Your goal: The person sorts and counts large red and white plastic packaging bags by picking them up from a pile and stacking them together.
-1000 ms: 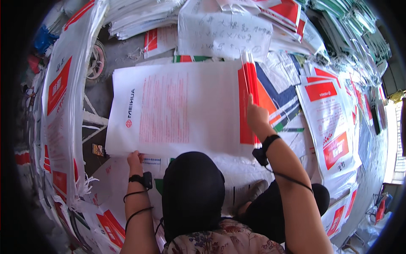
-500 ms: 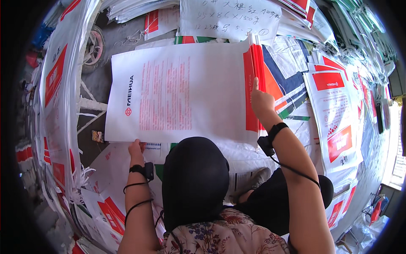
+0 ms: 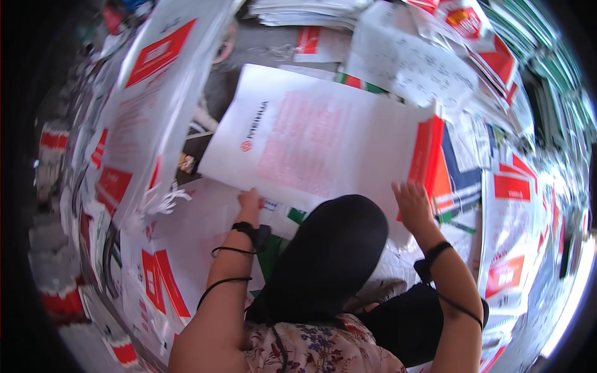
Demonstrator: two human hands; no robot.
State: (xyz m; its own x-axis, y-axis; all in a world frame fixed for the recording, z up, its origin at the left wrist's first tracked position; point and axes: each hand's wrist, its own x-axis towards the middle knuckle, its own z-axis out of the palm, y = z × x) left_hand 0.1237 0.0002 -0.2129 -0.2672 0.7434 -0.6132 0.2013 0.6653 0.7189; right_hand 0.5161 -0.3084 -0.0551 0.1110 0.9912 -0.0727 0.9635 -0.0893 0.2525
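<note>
A white flat sack (image 3: 373,127) with red print lies in front of me, on top of a thin stack whose red ends show at the right. At its near edge, toward the left, my left hand (image 3: 250,202) is closed on the edge; the fingertips are partly blurred. My right hand (image 3: 411,205) rests by the near right corner, next to the red band (image 3: 425,149), its fingers spread and holding nothing. Each wrist wears a dark strap with a small device and a cable. My knee in black cloth (image 3: 339,248) rises between the arms.
Hanging or leaning sacks (image 3: 158,81) stand at the left. Several red-and-white sacks (image 3: 511,239) lie in a pile at the right. A handwritten white sheet (image 3: 410,59) lies beyond the stack, with folded sacks (image 3: 311,11) behind. More sacks (image 3: 171,248) lie at the near left.
The whole view has swung, so the sack appears tilted and farther right. My right hand has slid nearer along the red end, its pointing finger now spread with the others. My left hand keeps to the near edge.
</note>
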